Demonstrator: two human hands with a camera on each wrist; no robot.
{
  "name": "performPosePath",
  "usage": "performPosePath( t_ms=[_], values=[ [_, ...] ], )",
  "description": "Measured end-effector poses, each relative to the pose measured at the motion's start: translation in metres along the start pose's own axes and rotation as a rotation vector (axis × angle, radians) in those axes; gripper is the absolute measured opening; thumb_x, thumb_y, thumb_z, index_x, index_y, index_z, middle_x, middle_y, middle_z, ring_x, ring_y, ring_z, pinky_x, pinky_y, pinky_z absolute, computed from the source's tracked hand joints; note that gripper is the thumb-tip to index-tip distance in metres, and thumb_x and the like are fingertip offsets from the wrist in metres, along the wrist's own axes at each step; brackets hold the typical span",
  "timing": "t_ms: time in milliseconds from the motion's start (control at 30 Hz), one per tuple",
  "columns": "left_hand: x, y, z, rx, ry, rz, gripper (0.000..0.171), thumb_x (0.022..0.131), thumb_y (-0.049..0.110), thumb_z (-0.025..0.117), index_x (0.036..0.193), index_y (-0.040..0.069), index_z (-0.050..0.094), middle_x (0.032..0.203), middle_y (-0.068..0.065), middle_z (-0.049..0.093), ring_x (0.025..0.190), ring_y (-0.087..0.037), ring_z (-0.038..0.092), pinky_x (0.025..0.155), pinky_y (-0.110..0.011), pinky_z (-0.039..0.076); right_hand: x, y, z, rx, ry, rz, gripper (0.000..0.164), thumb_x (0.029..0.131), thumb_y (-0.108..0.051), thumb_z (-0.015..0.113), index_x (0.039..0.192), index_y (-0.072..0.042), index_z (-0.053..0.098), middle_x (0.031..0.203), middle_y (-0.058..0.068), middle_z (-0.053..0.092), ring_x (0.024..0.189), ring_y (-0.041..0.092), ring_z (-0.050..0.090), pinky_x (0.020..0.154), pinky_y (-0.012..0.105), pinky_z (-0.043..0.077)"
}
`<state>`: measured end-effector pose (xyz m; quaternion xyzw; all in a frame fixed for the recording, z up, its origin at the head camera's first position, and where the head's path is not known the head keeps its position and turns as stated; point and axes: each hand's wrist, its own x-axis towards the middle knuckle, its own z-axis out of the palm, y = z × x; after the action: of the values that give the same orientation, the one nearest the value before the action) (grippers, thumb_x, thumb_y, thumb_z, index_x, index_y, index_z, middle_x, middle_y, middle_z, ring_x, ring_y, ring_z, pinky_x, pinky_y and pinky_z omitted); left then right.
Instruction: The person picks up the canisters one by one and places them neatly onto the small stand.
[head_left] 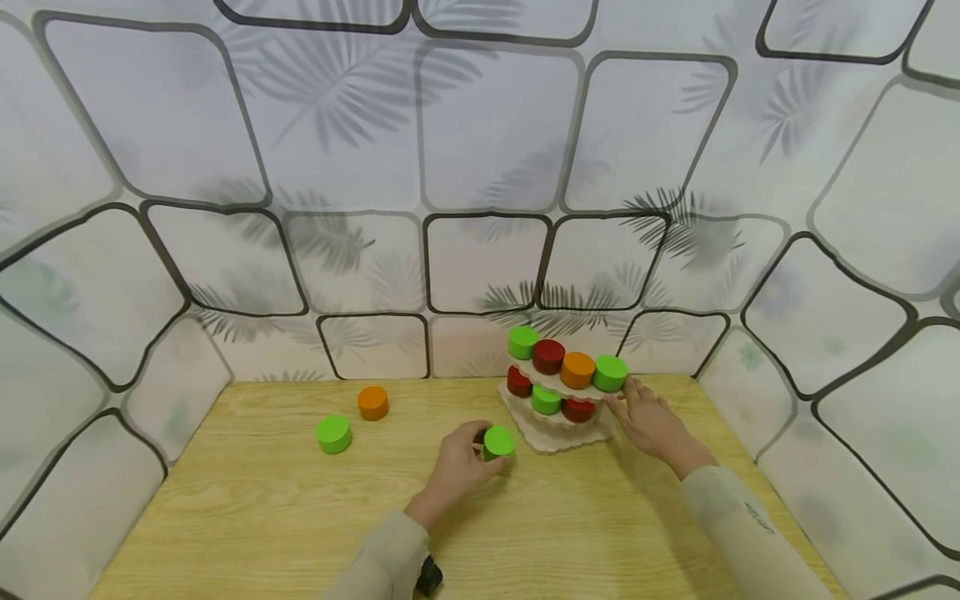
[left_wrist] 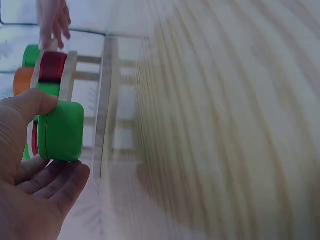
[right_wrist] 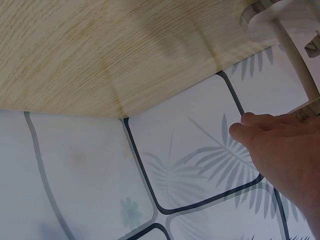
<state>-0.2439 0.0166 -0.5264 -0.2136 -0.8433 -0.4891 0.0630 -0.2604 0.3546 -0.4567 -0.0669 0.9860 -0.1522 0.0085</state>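
My left hand point(head_left: 459, 462) pinches a small green round tin point(head_left: 498, 443) between thumb and fingers, just in front of a tiered wooden stand point(head_left: 553, 438) with wavy edges. The left wrist view shows a lid seam on this green tin point(left_wrist: 61, 132). At the stand's right side, my right hand point(head_left: 654, 421) touches the upper tier's edge, fingers extended. Along that tier sit a green tin point(head_left: 523, 342), a dark red one point(head_left: 549, 357), an orange one point(head_left: 577, 370) and another green tin point(head_left: 611, 373). Lower down are dark red and green tins, partly hidden by the upper tier.
On the left of the wooden table point(head_left: 247, 500) lie a loose green tin point(head_left: 333, 434) and a loose orange tin point(head_left: 372, 402). A patterned backdrop point(head_left: 360, 267) rises behind the table and along both sides, close behind the stand.
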Motion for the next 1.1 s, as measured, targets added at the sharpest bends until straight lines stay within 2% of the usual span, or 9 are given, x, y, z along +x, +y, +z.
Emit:
performPosePath(
  t_ms=[133,367,700,900,1100],
  values=[
    [0.002,0.008,0.012,0.004,-0.024,0.005,0.053,0.085,0.014,0.087,0.129,-0.006,0.065,0.120,-0.016,0.071,0.109,-0.029,0.069,0.089,-0.041,0.062,0.000,0.000,0.000,-0.006,0.006,-0.001,0.080,0.116,-0.047,0.024,0.157,0.022,0.019,0.162,0.045,0.023,0.150,0.062,0.026,0.122,0.074,0.022],
    [0.003,0.016,0.032,0.038,-0.061,0.001,0.052,0.085,0.018,0.088,0.129,0.000,0.067,0.119,-0.010,0.071,0.109,-0.022,0.067,0.093,-0.031,0.057,-0.002,-0.002,-0.001,-0.005,0.008,-0.004,0.080,0.116,-0.046,0.025,0.156,0.022,0.020,0.161,0.046,0.024,0.149,0.063,0.028,0.121,0.075,0.024],
    [0.008,0.022,0.054,0.087,-0.042,0.093,0.048,0.084,0.017,0.089,0.125,0.000,0.069,0.114,-0.010,0.073,0.105,-0.024,0.069,0.090,-0.030,0.058,0.000,0.000,0.000,-0.006,0.016,-0.005,0.081,0.116,-0.048,0.023,0.157,0.022,0.019,0.162,0.045,0.024,0.149,0.063,0.027,0.122,0.075,0.023],
    [0.013,0.024,0.068,0.084,-0.054,0.083,0.049,0.085,0.019,0.089,0.127,0.003,0.069,0.118,-0.009,0.073,0.109,-0.021,0.069,0.095,-0.030,0.058,-0.001,0.000,0.000,0.001,0.010,-0.002,0.082,0.116,-0.049,0.022,0.157,0.022,0.018,0.163,0.044,0.022,0.150,0.062,0.025,0.122,0.074,0.021],
    [0.014,0.027,0.075,0.103,-0.062,0.050,0.049,0.088,0.023,0.087,0.128,0.005,0.068,0.121,-0.007,0.072,0.112,-0.020,0.068,0.097,-0.031,0.057,-0.001,-0.001,0.001,0.005,0.003,-0.001,0.081,0.116,-0.048,0.022,0.158,0.021,0.016,0.163,0.044,0.021,0.151,0.062,0.024,0.122,0.075,0.021]
  ],
)
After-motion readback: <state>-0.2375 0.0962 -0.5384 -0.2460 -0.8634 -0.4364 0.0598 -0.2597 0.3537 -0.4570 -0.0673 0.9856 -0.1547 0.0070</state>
